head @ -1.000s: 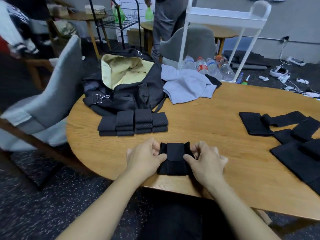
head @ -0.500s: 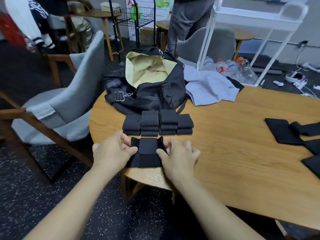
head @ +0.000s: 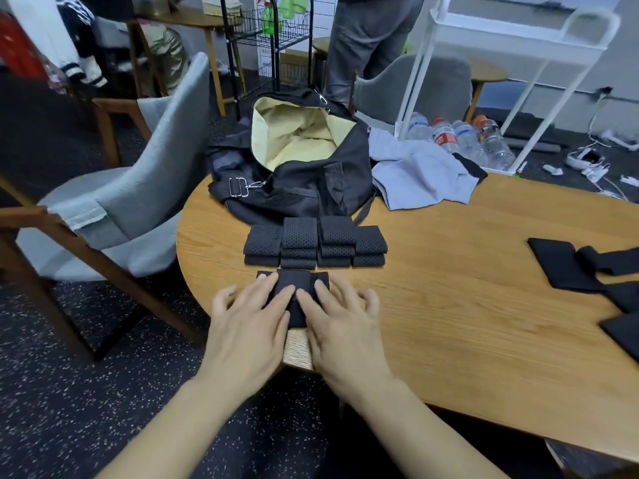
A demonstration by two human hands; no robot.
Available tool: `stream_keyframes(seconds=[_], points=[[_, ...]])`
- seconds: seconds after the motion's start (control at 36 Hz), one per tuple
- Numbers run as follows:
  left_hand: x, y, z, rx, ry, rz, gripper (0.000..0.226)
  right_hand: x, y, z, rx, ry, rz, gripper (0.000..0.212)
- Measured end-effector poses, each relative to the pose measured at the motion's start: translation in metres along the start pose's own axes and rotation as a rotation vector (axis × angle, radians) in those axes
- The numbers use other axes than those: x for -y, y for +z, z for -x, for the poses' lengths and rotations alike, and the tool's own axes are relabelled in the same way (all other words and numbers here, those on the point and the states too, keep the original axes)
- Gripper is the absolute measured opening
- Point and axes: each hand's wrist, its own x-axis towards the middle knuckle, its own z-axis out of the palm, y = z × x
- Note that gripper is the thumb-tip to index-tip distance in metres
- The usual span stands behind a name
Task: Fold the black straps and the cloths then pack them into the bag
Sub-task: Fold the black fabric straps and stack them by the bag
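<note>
A folded black strap (head: 294, 283) lies at the near edge of the wooden table (head: 449, 305). My left hand (head: 249, 326) and my right hand (head: 342, 326) lie flat on it with spread fingers, pressing it down side by side. Just beyond it sit several stacks of folded black straps (head: 313, 242). Behind those stands the open black bag (head: 297, 160) with a pale yellow lining. A light blue-grey cloth (head: 418, 171) lies crumpled to the right of the bag. Unfolded black straps (head: 574, 267) lie at the table's right side.
A grey padded chair (head: 131, 202) with a wooden frame stands close to the table's left end. A white rack (head: 511, 39) and several water bottles (head: 460, 140) are behind the table. A person in grey trousers (head: 366, 36) stands beyond the bag.
Both hands went from pinching the strap's side flaps with curled fingers to lying flat on it. The strap now sits closer to the folded stacks; the view shifted left.
</note>
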Motion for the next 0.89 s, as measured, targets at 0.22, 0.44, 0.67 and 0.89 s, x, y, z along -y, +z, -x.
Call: stream_keyframes(seconds=[0.22,0.44,0.67,0.89], points=[[0.002,0.003,-0.006,0.052,-0.019,-0.118,0.051,0.006,0.001,-0.01,0.086,0.04,0.051,0.04],[0.0,0.0,-0.009,0.053,-0.014,-0.164,0.049,0.003,-0.003,-0.012,0.181,0.054,0.022,0.044],[-0.05,-0.007,-0.035,-0.078,0.075,-0.041,0.038,-0.057,-0.023,-0.001,-0.011,0.286,-0.153,0.04],[-0.146,0.013,-0.081,0.018,0.265,0.064,0.039,-0.147,-0.046,0.035,-0.072,0.537,-0.058,0.039]])
